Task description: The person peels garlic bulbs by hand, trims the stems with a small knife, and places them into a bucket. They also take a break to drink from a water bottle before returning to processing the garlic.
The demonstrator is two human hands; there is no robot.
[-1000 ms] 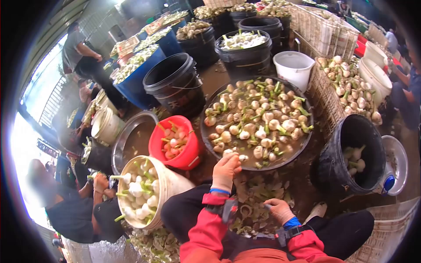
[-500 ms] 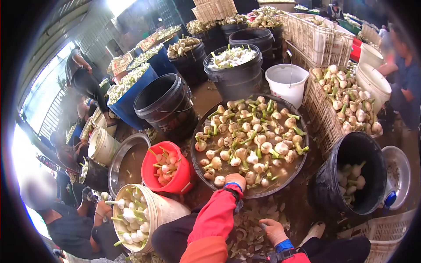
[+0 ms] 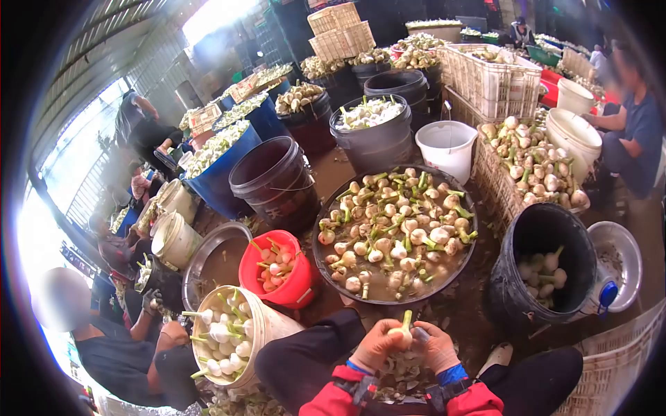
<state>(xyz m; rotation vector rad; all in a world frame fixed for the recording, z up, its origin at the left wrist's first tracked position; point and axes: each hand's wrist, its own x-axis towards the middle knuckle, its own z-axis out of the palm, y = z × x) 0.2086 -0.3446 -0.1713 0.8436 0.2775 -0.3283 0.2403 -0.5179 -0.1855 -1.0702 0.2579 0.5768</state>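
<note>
My left hand [image 3: 378,344], in an orange-tinted glove, is closed around a garlic bulb [image 3: 401,334] whose green stem points up. Right beside it, my right hand [image 3: 436,348] has its fingers bent at the bulb's side, with a small greyish thing at the fingertips that I cannot make out. Both hands are over my lap, in front of the wide dark basin [image 3: 323,260], where many bulbs lie in brown water. Peelings [image 3: 402,367] cover the ground below the hands.
Left of the basin stand a red bucket [image 3: 305,288], a cream bucket [image 3: 260,333] of white bulbs and a metal basin [image 3: 192,274]. A black bucket [image 3: 503,277] and a crate [image 3: 499,191] of garlic are on the right. A co-worker [image 3: 114,353] sits at the left.
My left hand has come back from the basin to my lap and now holds a bulb. My right hand has moved up beside it. The view has shifted slightly.
</note>
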